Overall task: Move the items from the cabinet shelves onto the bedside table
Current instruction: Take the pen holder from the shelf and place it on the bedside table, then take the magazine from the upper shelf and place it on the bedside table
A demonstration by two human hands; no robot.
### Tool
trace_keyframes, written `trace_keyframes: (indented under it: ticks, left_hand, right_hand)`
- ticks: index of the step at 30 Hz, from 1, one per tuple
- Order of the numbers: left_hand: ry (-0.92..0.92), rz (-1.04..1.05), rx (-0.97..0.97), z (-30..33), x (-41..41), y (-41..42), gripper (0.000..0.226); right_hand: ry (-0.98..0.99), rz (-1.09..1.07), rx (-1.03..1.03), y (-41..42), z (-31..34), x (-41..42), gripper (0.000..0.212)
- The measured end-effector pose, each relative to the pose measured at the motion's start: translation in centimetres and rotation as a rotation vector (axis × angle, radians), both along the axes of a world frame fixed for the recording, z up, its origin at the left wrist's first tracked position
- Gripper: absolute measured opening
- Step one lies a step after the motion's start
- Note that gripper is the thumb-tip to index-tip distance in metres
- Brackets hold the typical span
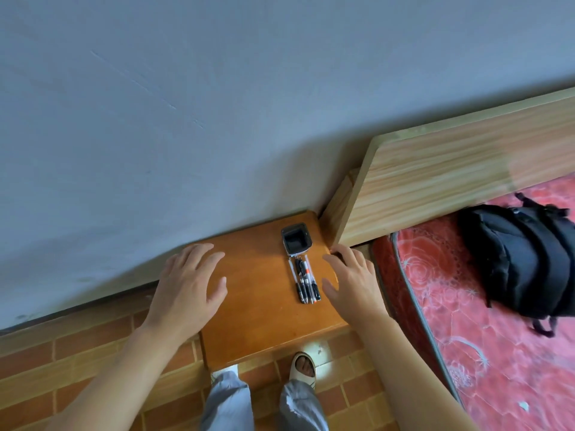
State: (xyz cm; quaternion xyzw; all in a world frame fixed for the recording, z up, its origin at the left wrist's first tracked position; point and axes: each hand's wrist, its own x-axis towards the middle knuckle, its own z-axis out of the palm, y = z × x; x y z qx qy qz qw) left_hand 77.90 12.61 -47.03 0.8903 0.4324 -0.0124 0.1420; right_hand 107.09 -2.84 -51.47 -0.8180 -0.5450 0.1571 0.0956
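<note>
Orange-brown wood is what you mostly see from the head camera: the bedside bench (264,321) sits tucked into the corner between a grey-blue wall (186,104) and a pale pine headboard (451,181). On its far right part stands a small black pen holder (296,239), square-ish, upright, and it looks hollow from above. Just in front of it lies a little bunch of pens (305,283), side by side and touching, tips pointing back toward the person, not quite touching the holder as far as I can tell. Left hand (189,284) hovers over the bench's left edge, fingers spread and relaxed, holding nothing. Right hand (351,281) is over the right edge just beside the pens, fingers also loose and spread, nothing pinched; can't tell if either hand actually touches the wood. Off to the right there's a bed with a red flowery mattress (482,353) and a black backpack (522,262) lying on it up by the headboard. Below, brick-pattern floor (77,368), grey trouser legs and a foot in a light sandal (304,367) close to the bench front.
</note>
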Motion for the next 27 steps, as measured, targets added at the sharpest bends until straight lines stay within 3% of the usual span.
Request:
trace_keyframes:
  ticks: [13, 21, 27]
  left_hand:
    - [-0.050, 0.087, 0.059, 15.5, 2.8, -11.3, 0.051]
    - [0.000, 0.216, 0.130, 20.0, -1.0, -14.5, 0.055]
    - [0.024, 0.374, 0.205, 23.8, -7.7, -15.5, 0.055]
  right_hand:
    - [0.027, 0.006, 0.022, -7.6, 16.4, 0.2, 0.068]
    - [0.009, 0.130, 0.044, -7.2, 21.9, -1.5, 0.073]
    - [-0.010, 0.278, 0.126, -4.1, 26.3, -7.6, 0.070]
